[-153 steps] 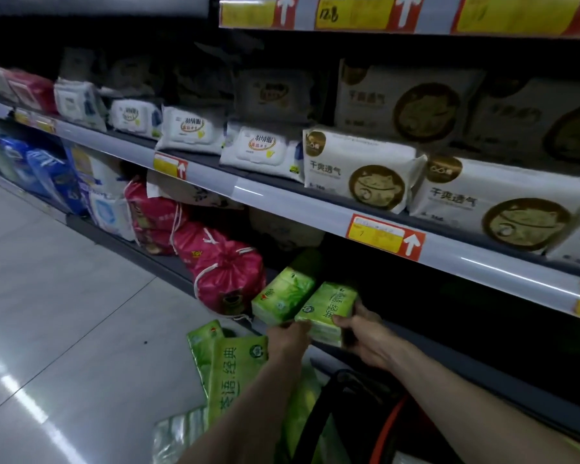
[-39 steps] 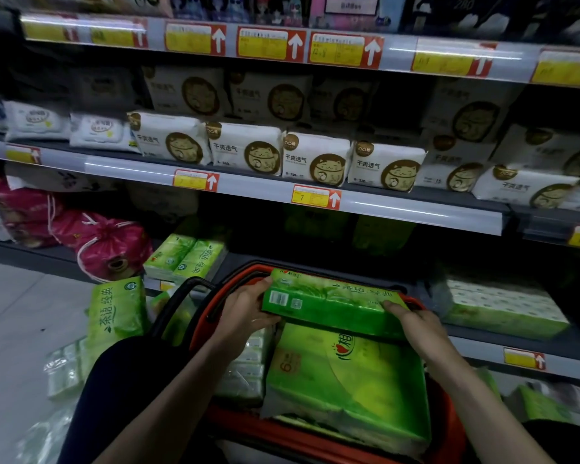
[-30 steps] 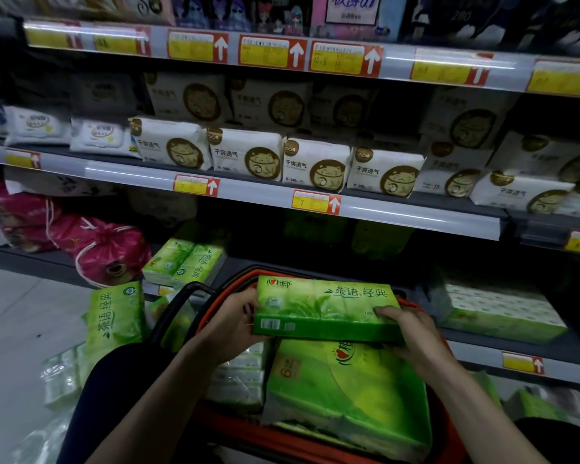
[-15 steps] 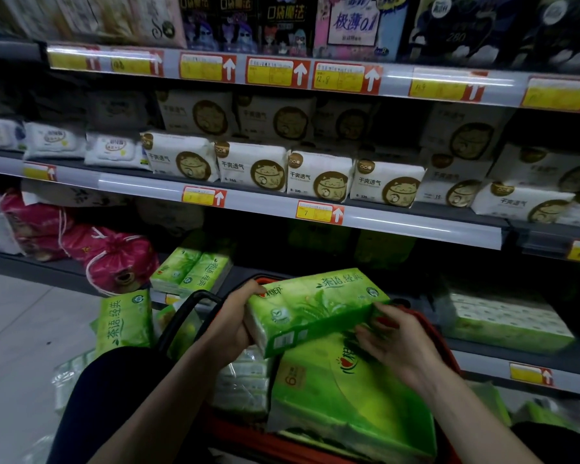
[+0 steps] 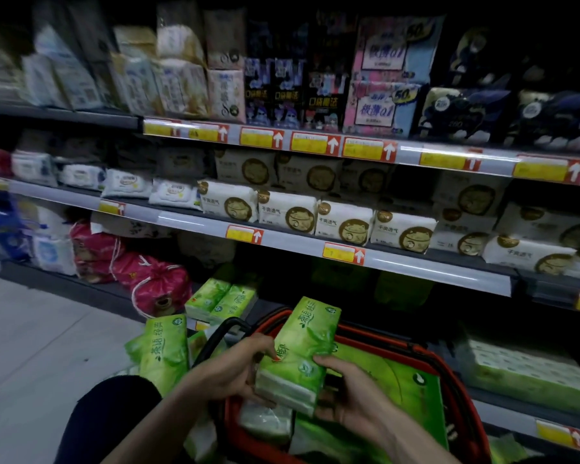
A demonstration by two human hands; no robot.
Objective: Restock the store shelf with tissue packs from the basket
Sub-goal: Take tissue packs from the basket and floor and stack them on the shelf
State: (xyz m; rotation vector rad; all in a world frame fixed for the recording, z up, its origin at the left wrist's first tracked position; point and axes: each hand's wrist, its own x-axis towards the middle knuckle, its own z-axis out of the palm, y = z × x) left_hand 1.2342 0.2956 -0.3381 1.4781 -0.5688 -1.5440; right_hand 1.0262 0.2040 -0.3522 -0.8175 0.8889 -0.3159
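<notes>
A green tissue pack (image 5: 302, 349) is held over the red basket (image 5: 462, 396), its long axis pointing away from me toward the shelf. My left hand (image 5: 228, 370) grips its near left side and my right hand (image 5: 345, 393) holds its near right end from below. More green packs (image 5: 406, 390) lie in the basket. Two green packs (image 5: 220, 298) lie side by side on the bottom shelf (image 5: 114, 289), left of the basket.
Green packs (image 5: 163, 353) stand on the floor left of the basket, by its black handle (image 5: 221, 333). Pink drawstring bags (image 5: 158, 289) sit on the bottom shelf at left, a large green-white pack (image 5: 523, 373) at right. White packs (image 5: 288, 212) fill the shelf above.
The pack has turned from lying crosswise to pointing away from me. My right hand has shifted from its far right end to its near end. The view has tilted up.
</notes>
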